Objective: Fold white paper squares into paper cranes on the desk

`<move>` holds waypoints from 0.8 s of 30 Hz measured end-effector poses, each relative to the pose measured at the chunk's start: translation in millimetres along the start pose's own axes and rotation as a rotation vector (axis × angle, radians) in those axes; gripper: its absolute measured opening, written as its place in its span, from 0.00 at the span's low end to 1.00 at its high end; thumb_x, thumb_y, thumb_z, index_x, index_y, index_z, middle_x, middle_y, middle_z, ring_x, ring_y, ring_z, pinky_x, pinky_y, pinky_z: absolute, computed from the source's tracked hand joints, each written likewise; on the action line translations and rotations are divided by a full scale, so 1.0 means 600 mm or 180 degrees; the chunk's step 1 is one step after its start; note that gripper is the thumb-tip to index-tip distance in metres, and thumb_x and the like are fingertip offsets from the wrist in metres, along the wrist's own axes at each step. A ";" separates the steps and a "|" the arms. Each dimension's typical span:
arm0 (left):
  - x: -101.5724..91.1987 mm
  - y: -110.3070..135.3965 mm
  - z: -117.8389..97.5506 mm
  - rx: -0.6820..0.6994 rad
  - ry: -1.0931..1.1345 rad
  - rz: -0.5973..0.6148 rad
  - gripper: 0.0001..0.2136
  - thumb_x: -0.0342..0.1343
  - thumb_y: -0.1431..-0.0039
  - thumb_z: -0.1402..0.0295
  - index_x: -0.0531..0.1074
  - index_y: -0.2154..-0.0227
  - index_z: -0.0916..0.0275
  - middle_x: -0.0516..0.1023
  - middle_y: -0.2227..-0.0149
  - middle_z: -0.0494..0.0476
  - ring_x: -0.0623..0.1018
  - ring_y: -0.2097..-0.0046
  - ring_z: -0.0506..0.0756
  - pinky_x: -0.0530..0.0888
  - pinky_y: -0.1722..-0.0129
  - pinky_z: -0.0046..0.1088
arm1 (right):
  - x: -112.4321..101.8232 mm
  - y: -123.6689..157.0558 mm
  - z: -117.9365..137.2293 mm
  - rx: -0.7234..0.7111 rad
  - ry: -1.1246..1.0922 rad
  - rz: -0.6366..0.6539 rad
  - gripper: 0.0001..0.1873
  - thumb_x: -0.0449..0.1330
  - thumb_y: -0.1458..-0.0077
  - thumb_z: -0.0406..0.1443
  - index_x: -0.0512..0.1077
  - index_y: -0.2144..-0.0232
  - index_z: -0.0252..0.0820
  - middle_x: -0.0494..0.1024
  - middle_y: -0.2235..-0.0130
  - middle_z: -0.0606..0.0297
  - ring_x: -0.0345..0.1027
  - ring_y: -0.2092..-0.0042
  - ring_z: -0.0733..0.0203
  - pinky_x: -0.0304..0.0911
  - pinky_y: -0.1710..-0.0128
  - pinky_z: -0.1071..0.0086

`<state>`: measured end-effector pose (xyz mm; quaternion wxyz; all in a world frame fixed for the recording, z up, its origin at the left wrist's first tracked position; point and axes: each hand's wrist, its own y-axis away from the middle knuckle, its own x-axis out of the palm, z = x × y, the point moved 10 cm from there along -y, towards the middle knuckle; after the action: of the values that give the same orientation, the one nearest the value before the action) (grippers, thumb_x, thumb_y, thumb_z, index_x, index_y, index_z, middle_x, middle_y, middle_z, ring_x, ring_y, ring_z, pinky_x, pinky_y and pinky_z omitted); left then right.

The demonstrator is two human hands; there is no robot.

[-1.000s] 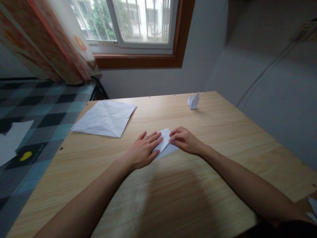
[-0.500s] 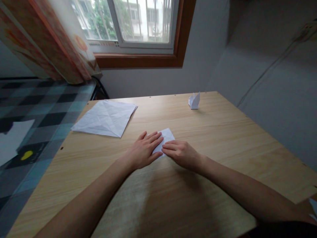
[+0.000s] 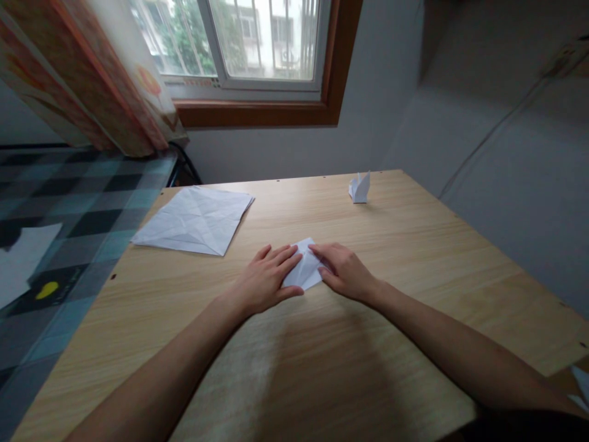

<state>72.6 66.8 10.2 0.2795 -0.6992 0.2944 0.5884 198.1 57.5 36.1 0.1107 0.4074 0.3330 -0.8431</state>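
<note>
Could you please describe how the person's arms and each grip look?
The left grip and right grip are bare human hands; no glove, ring or watch shows. The left forearm and right forearm are bare too. Black fabric, apparently clothing, shows at bottom right.

White paper, tan grained tabletop, teal-and-black checked cloth, orange floral curtain, brown window frame

left fingers lie spread, right fingers bend slightly.
</note>
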 end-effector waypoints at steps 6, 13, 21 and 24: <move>-0.007 0.001 0.001 0.0001 0.0115 -0.0128 0.40 0.49 0.40 0.40 0.53 0.32 0.60 0.60 0.32 0.68 0.62 0.32 0.65 0.56 0.34 0.51 | 0.000 -0.003 0.012 -0.0140 -0.0105 -0.0002 0.31 0.59 0.46 0.28 0.63 0.40 0.44 0.77 0.53 0.55 0.70 0.52 0.49 0.68 0.50 0.52; -0.006 0.001 0.002 -0.0019 0.0124 -0.0135 0.44 0.49 0.42 0.38 0.49 0.31 0.63 0.60 0.32 0.70 0.61 0.32 0.65 0.54 0.33 0.50 | 0.006 -0.002 0.021 -0.0348 0.0183 0.0063 0.21 0.56 0.40 0.29 0.67 0.44 0.42 0.78 0.53 0.53 0.71 0.52 0.51 0.69 0.51 0.55; -0.006 0.001 -0.001 -0.0033 0.0108 -0.0097 0.43 0.50 0.41 0.40 0.49 0.31 0.61 0.62 0.33 0.68 0.62 0.32 0.65 0.55 0.34 0.49 | -0.012 -0.004 0.011 -0.0136 0.0571 -0.0252 0.14 0.57 0.38 0.32 0.72 0.51 0.43 0.78 0.53 0.53 0.71 0.51 0.49 0.68 0.50 0.53; -0.007 0.001 -0.001 -0.0009 0.0117 -0.0137 0.41 0.50 0.41 0.40 0.53 0.32 0.60 0.62 0.33 0.67 0.62 0.33 0.65 0.55 0.34 0.49 | 0.009 0.000 0.053 -0.0851 0.0634 0.0092 0.11 0.56 0.38 0.31 0.74 0.56 0.46 0.77 0.48 0.55 0.69 0.45 0.50 0.65 0.45 0.53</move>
<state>72.2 66.1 14.4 0.2857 -0.7165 0.2835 0.5697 174.8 37.2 46.3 0.1426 0.4754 0.4457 -0.7450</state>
